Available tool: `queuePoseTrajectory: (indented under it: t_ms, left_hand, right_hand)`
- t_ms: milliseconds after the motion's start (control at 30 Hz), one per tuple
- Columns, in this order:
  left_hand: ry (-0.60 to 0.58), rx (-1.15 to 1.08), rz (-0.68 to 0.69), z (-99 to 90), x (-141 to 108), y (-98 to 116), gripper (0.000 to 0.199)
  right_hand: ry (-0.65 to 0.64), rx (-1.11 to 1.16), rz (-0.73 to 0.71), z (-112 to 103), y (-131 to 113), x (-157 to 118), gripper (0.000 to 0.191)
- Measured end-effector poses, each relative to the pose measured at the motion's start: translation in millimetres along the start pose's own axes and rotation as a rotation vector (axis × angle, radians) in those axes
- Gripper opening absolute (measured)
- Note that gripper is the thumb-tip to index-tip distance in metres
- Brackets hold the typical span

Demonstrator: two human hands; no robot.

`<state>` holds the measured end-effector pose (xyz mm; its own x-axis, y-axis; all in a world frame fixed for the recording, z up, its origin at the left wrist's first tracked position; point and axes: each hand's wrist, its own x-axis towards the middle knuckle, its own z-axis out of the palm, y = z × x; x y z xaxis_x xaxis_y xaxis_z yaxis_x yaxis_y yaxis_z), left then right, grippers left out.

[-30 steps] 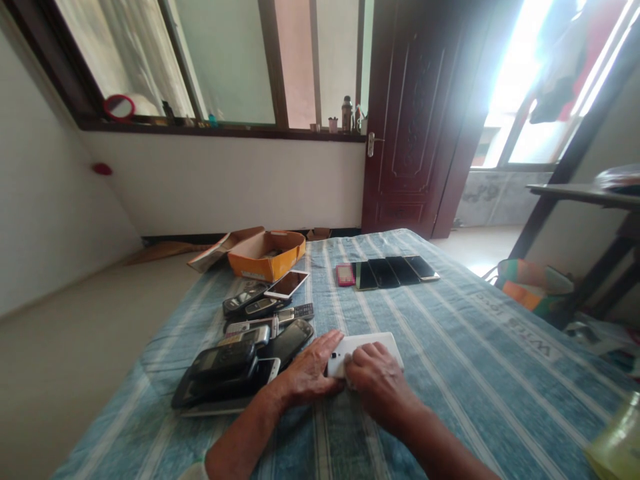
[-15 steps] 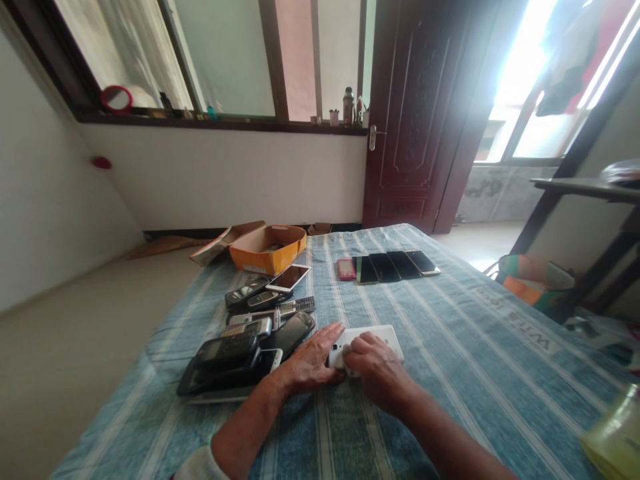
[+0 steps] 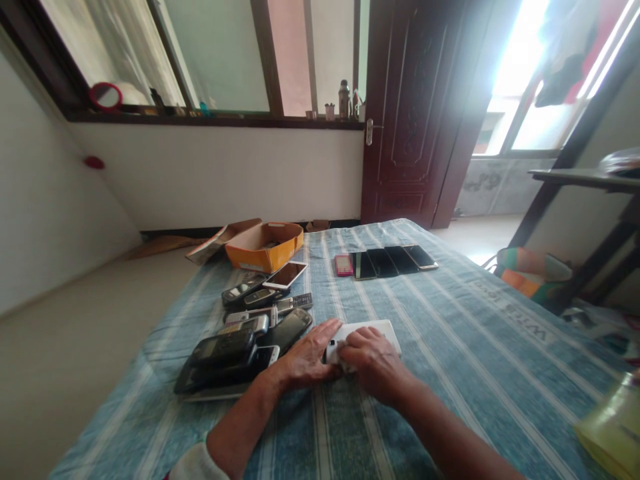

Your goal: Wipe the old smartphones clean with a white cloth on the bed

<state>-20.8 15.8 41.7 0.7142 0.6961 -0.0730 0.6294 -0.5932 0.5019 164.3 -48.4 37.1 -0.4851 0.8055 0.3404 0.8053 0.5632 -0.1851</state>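
A white phone [image 3: 383,329] lies back up on the striped blue cloth, its camera near the left end. My left hand [image 3: 313,355] grips that end between thumb and fingers. Bunched over the phone's back, my right hand [image 3: 373,360] presses a small whitish wad [image 3: 345,360], probably cloth or tissue, mostly hidden under the fingers. To the left is a pile of old phones, with a black one [image 3: 225,348] on top and a dark slider [image 3: 293,328] beside my left hand. A white-framed phone [image 3: 286,275] lies farther back.
An open orange box [image 3: 265,247] stands at the bed's far left. Several dark phones [image 3: 385,262] lie in a row beside a pink-edged item [image 3: 343,265] at the back. A yellow translucent object [image 3: 613,423] is at the lower right. Behind is a dark red door [image 3: 410,113].
My right hand has shifted slightly left over the phone's back, with the wad. The view has moved a little; my left hand keeps its hold on the phone.
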Motion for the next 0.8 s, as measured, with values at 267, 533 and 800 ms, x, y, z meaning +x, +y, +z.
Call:
queuePoseTrajectory:
  t_ms: [267,533,800]
  left_hand:
    - [-0.023,-0.002,-0.021,-3.7,-2,9,0.09]
    - [-0.001,-0.011,-0.003,-3.1,-3,11,0.089]
    - [0.0,-0.032,0.0,-4.1,-2,11,0.089]
  right_hand:
    - [-0.135,0.068,0.214,-31,30,-15,0.01]
    - [-0.18,0.013,0.221,-32,19,-15,0.02]
    - [-0.228,-0.072,0.189,-22,-3,-9,0.021]
